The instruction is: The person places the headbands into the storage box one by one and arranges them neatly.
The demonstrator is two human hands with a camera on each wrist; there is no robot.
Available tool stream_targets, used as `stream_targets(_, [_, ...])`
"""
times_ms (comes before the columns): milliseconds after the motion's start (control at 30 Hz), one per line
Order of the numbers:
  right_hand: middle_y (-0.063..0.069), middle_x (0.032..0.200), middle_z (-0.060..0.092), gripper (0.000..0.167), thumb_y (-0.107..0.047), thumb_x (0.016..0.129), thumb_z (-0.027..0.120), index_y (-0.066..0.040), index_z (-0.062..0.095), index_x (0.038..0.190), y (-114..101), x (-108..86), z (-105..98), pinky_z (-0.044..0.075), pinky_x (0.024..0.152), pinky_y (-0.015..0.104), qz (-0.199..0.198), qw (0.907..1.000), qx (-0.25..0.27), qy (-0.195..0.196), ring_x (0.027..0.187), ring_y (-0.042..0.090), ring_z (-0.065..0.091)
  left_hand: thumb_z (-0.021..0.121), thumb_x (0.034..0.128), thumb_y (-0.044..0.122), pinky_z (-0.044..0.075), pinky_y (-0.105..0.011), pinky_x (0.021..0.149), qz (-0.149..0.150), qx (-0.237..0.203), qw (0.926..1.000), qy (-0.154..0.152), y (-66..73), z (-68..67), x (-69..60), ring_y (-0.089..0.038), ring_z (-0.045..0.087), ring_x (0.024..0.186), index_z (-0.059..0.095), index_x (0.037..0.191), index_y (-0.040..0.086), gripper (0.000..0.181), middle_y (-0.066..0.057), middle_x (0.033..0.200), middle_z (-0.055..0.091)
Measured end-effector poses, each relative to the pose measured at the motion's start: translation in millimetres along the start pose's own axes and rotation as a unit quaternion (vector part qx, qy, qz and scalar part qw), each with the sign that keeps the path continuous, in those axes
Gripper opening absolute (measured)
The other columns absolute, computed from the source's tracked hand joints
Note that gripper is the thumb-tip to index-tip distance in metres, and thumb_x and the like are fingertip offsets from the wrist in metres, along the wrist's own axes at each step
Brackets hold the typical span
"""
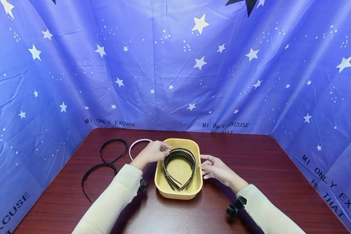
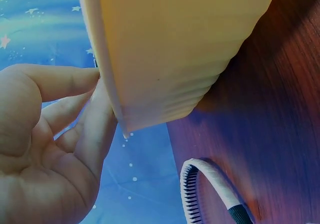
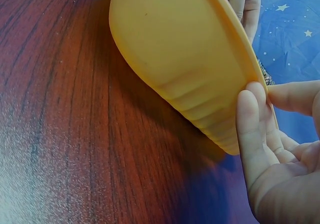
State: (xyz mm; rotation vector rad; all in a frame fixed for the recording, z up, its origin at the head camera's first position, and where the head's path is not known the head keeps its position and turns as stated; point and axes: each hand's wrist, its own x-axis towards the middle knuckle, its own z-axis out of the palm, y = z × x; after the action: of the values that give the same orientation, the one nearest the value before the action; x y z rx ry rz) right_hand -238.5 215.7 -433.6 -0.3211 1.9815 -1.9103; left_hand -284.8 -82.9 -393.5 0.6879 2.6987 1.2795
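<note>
A yellow container (image 1: 178, 196) stands on the table, holding several black toothed headbands (image 1: 179, 156) nested together. My left hand (image 1: 153, 152) pinches the container's rim at its upper left, fingertips close to the headbands; the left wrist view shows this hand (image 2: 55, 139) with thumb and finger meeting at the rim (image 2: 107, 78). On the opposite long side, my right hand (image 1: 217, 169) grips the rim. Seen from the right wrist, fingertips of that hand (image 3: 285, 154) press the outer wall (image 3: 175, 43) while another finger lies over the edge.
Left of the container lie two black headbands (image 1: 114, 140) (image 1: 97, 166) and a pale pink one (image 1: 138, 141), partly behind my left hand. The dark red table (image 1: 251, 152) meets a blue star-printed cloth (image 1: 175, 65) at its back and sides.
</note>
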Motion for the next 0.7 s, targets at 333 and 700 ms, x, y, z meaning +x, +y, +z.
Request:
stream_targets(333, [0.006, 0.094, 0.063, 0.065, -0.006, 0.096, 0.063, 0.011, 0.029, 0.148, -1.5, -0.6, 0.8, 0.057, 0.063, 0.024, 0.004, 1.0, 0.0, 0.001, 0.073, 0.011, 0.065, 0.067, 0.0907, 0.005, 0.053, -0.026, 0.068, 0.018, 0.075, 0.997, 0.012, 0.3, 1.4, 3.0, -0.008, 0.062, 0.069, 0.075, 0.109, 0.005, 0.021, -0.001, 0.086, 0.072])
stream_targets(700, [0.006, 0.094, 0.063, 0.067, -0.007, 0.096, 0.062, 0.01, 0.026, 0.15, -3.6, -2.3, 2.4, 0.057, 0.062, 0.023, 0.008, 0.9999, 0.011, -0.001, 0.072, 0.01, 0.064, 0.068, 0.0866, 0.004, 0.052, -0.03, 0.074, 0.013, 0.099, 0.9941, 0.043, 1.4, 5.7, 2.3, -0.013, 0.064, 0.081, 0.077, 0.105, 0.008, 0.021, 0.002, 0.084, 0.072])
